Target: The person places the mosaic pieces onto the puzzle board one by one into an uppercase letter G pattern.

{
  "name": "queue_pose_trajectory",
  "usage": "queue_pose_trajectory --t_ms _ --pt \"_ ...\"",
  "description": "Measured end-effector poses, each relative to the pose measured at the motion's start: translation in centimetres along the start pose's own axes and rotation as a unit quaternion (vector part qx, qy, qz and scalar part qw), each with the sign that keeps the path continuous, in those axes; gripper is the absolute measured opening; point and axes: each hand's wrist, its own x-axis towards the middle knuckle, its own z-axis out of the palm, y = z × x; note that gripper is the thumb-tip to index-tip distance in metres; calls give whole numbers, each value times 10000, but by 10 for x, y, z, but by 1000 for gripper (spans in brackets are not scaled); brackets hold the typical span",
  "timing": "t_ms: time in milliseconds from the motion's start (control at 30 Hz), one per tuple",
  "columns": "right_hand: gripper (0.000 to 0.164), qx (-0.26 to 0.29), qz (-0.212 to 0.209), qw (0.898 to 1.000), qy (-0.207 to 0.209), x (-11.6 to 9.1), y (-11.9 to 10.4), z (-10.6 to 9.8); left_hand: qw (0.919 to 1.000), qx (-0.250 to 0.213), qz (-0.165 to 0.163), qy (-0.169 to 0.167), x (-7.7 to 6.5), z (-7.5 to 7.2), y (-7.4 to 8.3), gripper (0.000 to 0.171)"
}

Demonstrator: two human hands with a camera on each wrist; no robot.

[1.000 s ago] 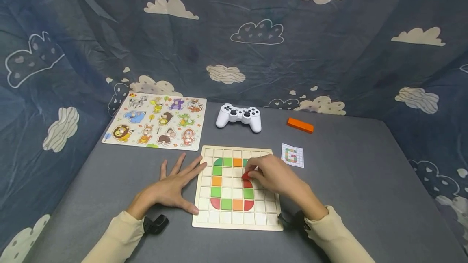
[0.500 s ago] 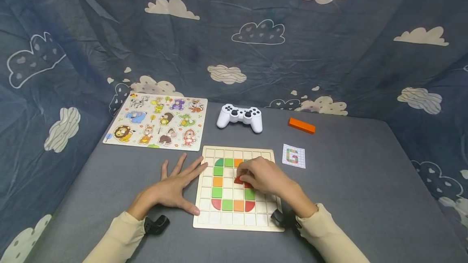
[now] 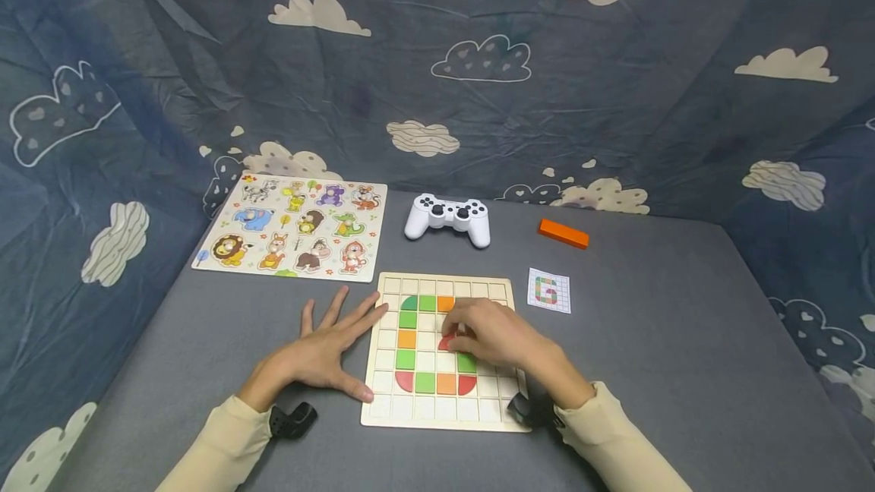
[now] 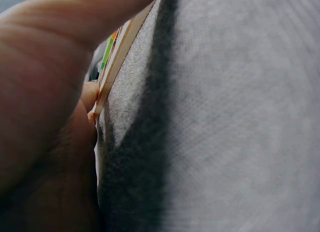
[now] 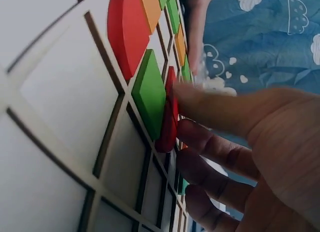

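A wooden grid board [image 3: 444, 415] carries green, orange and red tiles laid along a curved outline. My right hand [image 3: 494, 331] is over its middle, the thumb and forefinger at a red rounded tile [image 3: 446, 342]. That tile now looks flat in its cell; in the right wrist view the thumb tip overlaps the red tiles [image 5: 167, 127], beside a green square tile [image 5: 149, 94]. Part of the right side of the outline is hidden under this hand. My left hand [image 3: 324, 351] lies with fingers spread, its thumb and fingertips touching the board's left edge.
A small printed pattern card [image 3: 549, 291] lies right of the board. Behind are a white game controller [image 3: 447, 219] and an orange block [image 3: 563, 234]. An animal puzzle board [image 3: 290, 228] lies back left. A cloud-patterned cloth [image 3: 437, 112] hangs behind the grey table.
My right hand has moved left with the red rounded tile, away from the right side of the outline. The tile has gone from tilted to flat in a cell. My left hand stays still.
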Motion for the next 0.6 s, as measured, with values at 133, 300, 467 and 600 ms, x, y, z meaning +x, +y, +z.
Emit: queue_pose_trajectory --t_ms 133,300,467,600 --pt "17 -122 -6 9999 -72 -2 -1 0 10000 -13 6 -8 1 0 0 124" --pt "16 -179 -65 9998 -56 -4 -1 0 10000 -90 26 -10 1 0 1 124" --pt "17 -11 -164 9998 55 -10 2 0 9998 -181 -4 -8 -2 3 0 127" --pt "19 119 -130 9993 321 -23 7 -5 9996 -274 -41 59 -4 5 -1 126"
